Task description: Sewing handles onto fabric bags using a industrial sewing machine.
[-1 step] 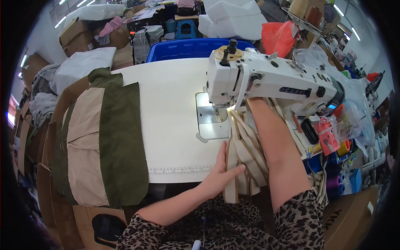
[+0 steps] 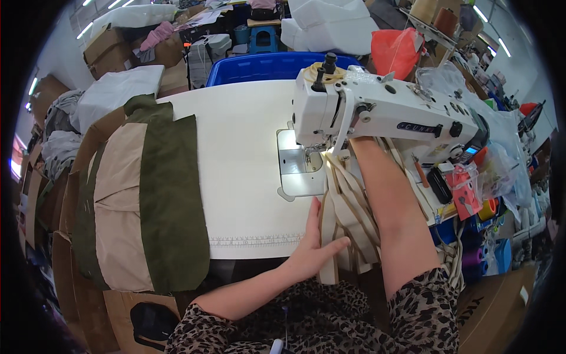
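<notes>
A bundle of long cream strips with tan edges [image 2: 348, 218] hangs from beside the needle area of a white sewing machine [image 2: 377, 109] toward my lap. At its left side is my left hand [image 2: 312, 245], thumb laid over the strips and one finger stretched up along their edge. The other fingers are mostly hidden. My right forearm [image 2: 389, 200] passes to the right of the bundle and reaches beneath the machine's arm, which hides my right hand and whatever it touches. A metal plate [image 2: 298, 165] lies under the needle.
On the left, an olive and beige fabric piece [image 2: 144, 206] overlaps the white tabletop [image 2: 242, 177] and a cardboard box [image 2: 65, 259]. Behind the table stands a blue bin [image 2: 253, 68]. Scissors with an orange handle [image 2: 420, 172], a black case [image 2: 438, 186] and thread spools [image 2: 471, 256] sit at the right.
My left thumb has shifted slightly right and down over the strips. The strips' lower end sits a little higher. The right arm has hardly moved.
</notes>
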`<state>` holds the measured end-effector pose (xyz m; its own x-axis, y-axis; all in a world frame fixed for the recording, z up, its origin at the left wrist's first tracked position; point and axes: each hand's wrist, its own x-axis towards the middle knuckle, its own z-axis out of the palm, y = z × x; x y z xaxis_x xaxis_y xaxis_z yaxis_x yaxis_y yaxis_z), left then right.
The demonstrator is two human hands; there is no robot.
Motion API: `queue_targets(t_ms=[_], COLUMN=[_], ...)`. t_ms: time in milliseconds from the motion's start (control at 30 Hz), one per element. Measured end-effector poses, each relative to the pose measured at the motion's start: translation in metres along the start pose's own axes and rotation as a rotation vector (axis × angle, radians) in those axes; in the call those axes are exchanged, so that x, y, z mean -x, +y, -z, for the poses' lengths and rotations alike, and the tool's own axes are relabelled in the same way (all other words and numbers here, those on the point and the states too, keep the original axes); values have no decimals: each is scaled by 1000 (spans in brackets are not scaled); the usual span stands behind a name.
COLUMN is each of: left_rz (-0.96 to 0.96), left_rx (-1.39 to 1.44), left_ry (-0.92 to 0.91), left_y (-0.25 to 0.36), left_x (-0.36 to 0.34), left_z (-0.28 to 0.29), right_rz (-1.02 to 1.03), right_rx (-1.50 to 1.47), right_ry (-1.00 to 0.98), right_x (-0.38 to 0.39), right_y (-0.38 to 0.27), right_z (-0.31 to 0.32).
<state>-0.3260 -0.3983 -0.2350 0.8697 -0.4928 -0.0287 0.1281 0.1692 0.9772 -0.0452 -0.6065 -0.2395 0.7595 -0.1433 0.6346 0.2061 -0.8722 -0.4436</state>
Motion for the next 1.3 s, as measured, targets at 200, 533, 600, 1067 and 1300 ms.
queue_targets(t_ms=[200,533,600,1067,1300], left_rz=[-202,-173,-127,-458,-370], left_rx=[-439,-457,-346,-708,-403], left_ry=[-27,32,30,269,213], left_y=[-10,-16,-21,-59,-47], left_x=[-8,-50,-65,-194,-170], left_z=[-9,-25,-30,-84,-50], right_rz=[289,-50,24,131,135], right_rx=[401,-321,-321,240,174], right_ry=[-143,-727,-733,-333,-374], right_x=[17,140,155,146,151], right_y=[0,-51,-53,43,73], right_z=[29,199,207,157,140])
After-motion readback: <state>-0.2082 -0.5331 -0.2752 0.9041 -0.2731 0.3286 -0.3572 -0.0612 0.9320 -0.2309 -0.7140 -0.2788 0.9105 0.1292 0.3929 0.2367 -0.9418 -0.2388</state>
